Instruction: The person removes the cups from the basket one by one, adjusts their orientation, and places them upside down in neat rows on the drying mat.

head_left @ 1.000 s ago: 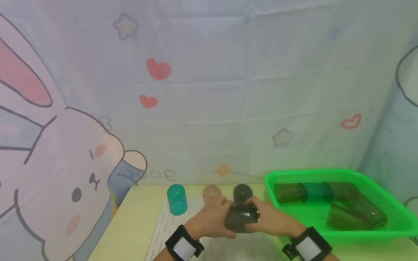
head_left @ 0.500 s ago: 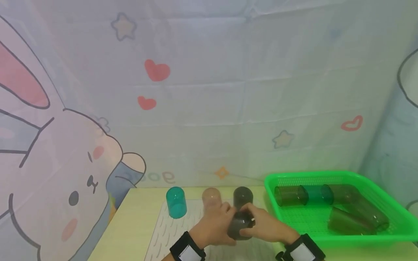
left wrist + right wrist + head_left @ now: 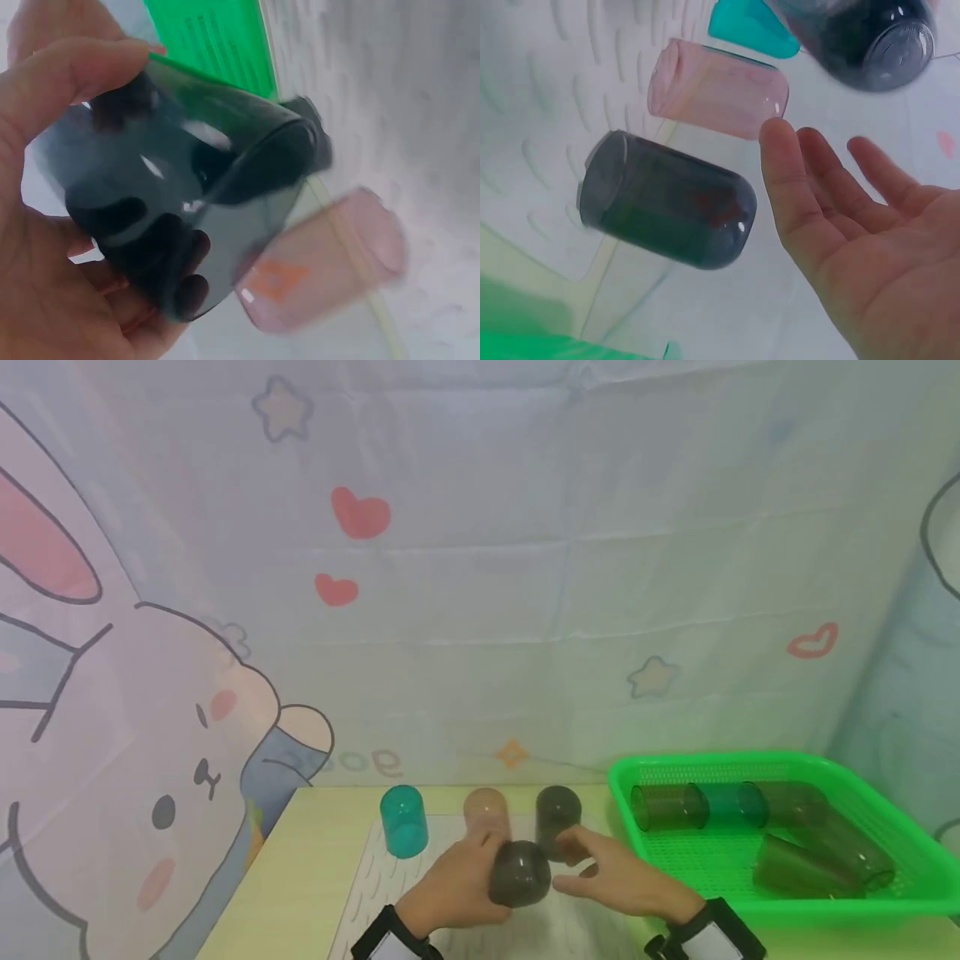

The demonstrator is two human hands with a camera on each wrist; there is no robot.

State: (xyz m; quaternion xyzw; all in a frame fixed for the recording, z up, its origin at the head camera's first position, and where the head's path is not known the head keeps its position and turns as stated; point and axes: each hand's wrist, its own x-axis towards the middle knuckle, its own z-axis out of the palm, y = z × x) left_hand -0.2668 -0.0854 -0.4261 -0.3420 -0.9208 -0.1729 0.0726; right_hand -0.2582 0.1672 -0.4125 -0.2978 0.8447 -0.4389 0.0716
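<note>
My left hand [image 3: 450,883] grips a clear dark grey cup [image 3: 520,875], its rounded base toward the head camera. In the left wrist view the thumb lies along one side of this tilted cup [image 3: 225,142], and fingers show through its far wall. My right hand [image 3: 630,877] is apart from it, a small gap to the right, fingers spread and holding nothing. Behind the hands, three cups stand upside down in a row: a teal cup [image 3: 403,822], a pink cup [image 3: 486,812], partly hidden by the left hand, and another dark grey cup [image 3: 558,814].
A white textured mat [image 3: 360,902] lies under the row on the pale yellow table [image 3: 277,877]. To the right stands a green basket [image 3: 787,907] with several cups lying on their sides, brownish ones and a teal one [image 3: 723,804]. A printed cloth [image 3: 480,568] hangs behind.
Both hands were on the dark grey cup before; the right hand has let go. The left hand has carried the cup a little left, turning its base toward the head camera.
</note>
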